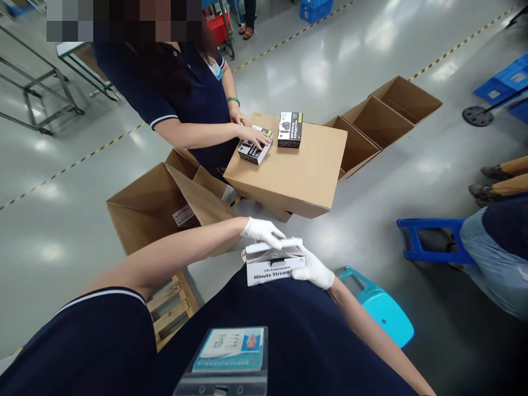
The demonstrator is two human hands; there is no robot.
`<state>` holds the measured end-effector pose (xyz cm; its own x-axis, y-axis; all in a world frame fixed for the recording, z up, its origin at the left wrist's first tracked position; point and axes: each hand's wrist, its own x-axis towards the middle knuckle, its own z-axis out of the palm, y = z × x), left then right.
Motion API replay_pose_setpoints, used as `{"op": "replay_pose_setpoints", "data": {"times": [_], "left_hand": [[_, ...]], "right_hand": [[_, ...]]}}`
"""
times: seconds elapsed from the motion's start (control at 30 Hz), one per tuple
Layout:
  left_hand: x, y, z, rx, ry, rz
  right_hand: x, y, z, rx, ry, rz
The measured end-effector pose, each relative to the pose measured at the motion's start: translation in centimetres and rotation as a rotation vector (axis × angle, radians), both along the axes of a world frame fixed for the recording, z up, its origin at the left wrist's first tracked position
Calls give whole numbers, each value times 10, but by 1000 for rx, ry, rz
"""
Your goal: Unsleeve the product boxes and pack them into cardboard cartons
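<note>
A small white product box (270,273), printed "ORCA wavemaker Minute Stream", is held against my front with its top flap (293,242) raised. My right hand (315,269), in a white glove, grips the box's right end, thumb on the printed side. From the other side my left hand (264,231), also gloved, reaches over the top with its fingers closed at the flap; the fingertips are partly hidden. Ahead of me, a co-worker's hand (253,135) rests on a black-and-white box (252,154). A similar box (290,130) lies beside it.
Both those boxes sit on a large upturned carton (301,170). Open cartons stand left (144,203) and far right (371,124) of it. A wooden pallet (175,308) lies at lower left. A turquoise stool (383,313) and a blue stool (424,239) with a seated person are rightward.
</note>
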<state>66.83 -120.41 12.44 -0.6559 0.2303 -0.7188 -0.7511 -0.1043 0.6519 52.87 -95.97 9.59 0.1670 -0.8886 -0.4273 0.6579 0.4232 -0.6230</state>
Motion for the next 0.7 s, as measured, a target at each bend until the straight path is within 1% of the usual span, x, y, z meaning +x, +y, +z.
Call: {"op": "replay_pose_setpoints", "data": {"times": [0.07, 0.13, 0.17, 0.23, 0.3, 0.33, 0.37, 0.4, 0.43, 0.47, 0.5, 0.57, 0.6, 0.63, 0.67, 0.7], "left_hand": [[0, -18, 4, 182, -145, 67], [4, -36, 13, 312, -276, 144], [7, -44, 21, 345, -303, 188], [19, -53, 43, 319, -230, 322], [36, -49, 67, 223, -77, 469], [45, -41, 77, 174, -13, 514], [53, -29, 84, 132, 40, 547], [61, -14, 87, 103, 76, 574], [67, 3, 85, 81, 113, 606], [72, 20, 80, 28, 196, 719], [74, 37, 71, -36, 248, 865], [73, 65, 51, -210, 203, 1206], [69, 76, 42, -300, 155, 1356], [65, 83, 36, -382, 107, 1475], [61, 88, 33, -449, 78, 1557], [57, 90, 33, -492, 67, 1603]], "right_hand": [[-1, -7, 22, -86, -16, 29], [-5, -14, 42, -140, 4, 36], [-8, -18, 49, -156, 33, 29], [-14, -25, 59, -188, 134, -2], [-21, -29, 62, -222, 273, -36], [-25, -30, 60, -237, 335, -49], [-28, -31, 56, -250, 389, -50], [-31, -31, 52, -262, 431, -39], [-33, -32, 46, -275, 470, -15], [-35, -33, 41, -288, 510, 17], [-36, -35, 37, -301, 551, 56], [-37, -42, 34, -307, 611, 145], [-35, -46, 35, -308, 615, 195], [-32, -50, 37, -308, 607, 239], [-27, -55, 40, -307, 602, 268], [-21, -59, 42, -305, 628, 268]]}}
